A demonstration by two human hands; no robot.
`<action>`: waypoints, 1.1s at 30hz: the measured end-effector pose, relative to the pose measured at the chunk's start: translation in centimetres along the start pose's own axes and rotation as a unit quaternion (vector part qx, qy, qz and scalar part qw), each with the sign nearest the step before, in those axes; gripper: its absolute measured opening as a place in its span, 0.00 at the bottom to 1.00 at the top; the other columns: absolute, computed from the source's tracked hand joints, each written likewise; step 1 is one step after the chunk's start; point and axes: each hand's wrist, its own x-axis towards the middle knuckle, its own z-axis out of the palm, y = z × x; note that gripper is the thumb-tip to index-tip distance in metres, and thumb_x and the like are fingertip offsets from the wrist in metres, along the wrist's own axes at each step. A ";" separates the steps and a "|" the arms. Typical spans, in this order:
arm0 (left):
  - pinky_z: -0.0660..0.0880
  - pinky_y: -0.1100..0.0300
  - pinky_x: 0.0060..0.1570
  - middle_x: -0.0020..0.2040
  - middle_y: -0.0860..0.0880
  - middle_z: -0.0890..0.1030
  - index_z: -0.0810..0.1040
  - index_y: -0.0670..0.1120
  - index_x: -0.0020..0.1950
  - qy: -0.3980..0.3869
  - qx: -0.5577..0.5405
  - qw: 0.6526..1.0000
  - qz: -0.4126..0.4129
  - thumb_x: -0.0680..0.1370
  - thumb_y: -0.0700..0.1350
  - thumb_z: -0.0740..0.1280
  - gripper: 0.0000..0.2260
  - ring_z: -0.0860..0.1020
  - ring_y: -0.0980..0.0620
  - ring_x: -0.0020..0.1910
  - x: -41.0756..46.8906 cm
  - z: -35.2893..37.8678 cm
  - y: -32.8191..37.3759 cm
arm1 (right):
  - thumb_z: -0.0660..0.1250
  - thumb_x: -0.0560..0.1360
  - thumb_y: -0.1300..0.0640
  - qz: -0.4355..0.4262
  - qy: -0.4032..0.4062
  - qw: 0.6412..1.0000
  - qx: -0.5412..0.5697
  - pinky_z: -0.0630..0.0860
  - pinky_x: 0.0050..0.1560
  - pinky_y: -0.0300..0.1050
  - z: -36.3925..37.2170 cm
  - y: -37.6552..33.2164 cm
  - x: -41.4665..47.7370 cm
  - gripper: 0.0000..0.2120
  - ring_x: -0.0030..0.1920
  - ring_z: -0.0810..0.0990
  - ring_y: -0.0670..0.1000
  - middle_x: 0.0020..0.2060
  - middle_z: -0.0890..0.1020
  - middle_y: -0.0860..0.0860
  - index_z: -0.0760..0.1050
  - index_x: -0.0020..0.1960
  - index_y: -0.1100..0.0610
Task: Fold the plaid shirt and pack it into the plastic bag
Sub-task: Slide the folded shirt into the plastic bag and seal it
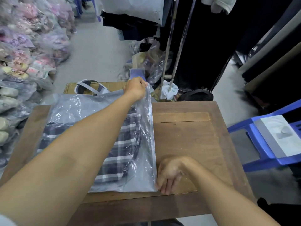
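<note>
Plaid shirt (120, 154) already inside plastic bag (91, 108), sealing step on wooden table (187, 144).
Left hand (136, 88) reaches across, arm extended, pinching the far end of the bag's zip edge (152, 128); right hand (169, 175) pinches the near corner, fingers curled. Shirt sits between the hands, left of the edge. Next, probably: press the seal shut along its length, keeping it taut.

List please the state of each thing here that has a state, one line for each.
plaid shirt: folded, inside the bag.
plastic bag: flat on the wooden table, both ends of its zip edge pinched.
left hand: shut on the bag's far corner.
right hand: shut on the near corner.
blue chair: holds a flat packet.
</note>
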 end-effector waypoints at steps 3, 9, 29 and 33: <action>0.72 0.55 0.55 0.58 0.53 0.83 0.72 0.53 0.37 -0.005 -0.004 1.000 0.008 0.81 0.44 0.60 0.13 0.78 0.46 0.57 -0.2 0.6 0.1 | 0.71 0.77 0.61 0.014 -0.009 1.000 -0.007 0.81 0.53 0.46 0.0 0.4 -0.4 0.03 0.35 0.83 0.48 0.40 0.85 0.56 0.80 0.44 0.59; 0.73 0.52 0.61 0.63 0.45 0.80 0.78 0.45 0.63 -0.045 -0.038 0.998 0.019 0.80 0.46 0.66 0.13 0.76 0.43 0.63 -0.8 0.1 -2.0 | 0.68 0.79 0.47 -0.026 0.144 0.989 -0.036 0.81 0.53 0.47 -1.5 -0.6 -2.2 0.18 0.43 0.83 0.52 0.46 0.85 0.56 0.80 0.55 0.64; 0.48 0.37 0.74 0.76 0.40 0.61 0.62 0.49 0.75 0.044 0.168 0.973 -0.151 0.73 0.73 0.58 0.39 0.56 0.39 0.77 -11.1 -8.5 -19.2 | 0.49 0.76 0.27 -0.117 0.497 0.822 -0.253 0.41 0.77 0.65 -0.5 -9.9 4.0 0.43 0.78 0.33 0.61 0.81 0.38 0.56 0.40 0.81 0.50; 0.49 0.36 0.75 0.77 0.45 0.60 0.60 0.51 0.75 0.007 0.142 0.988 -0.067 0.69 0.77 0.56 0.43 0.56 0.42 0.78 -11.3 -6.8 -18.0 | 0.48 0.75 0.26 -0.109 0.501 0.825 -0.238 0.40 0.77 0.63 -2.5 -6.9 3.4 0.44 0.78 0.32 0.60 0.80 0.36 0.54 0.37 0.81 0.48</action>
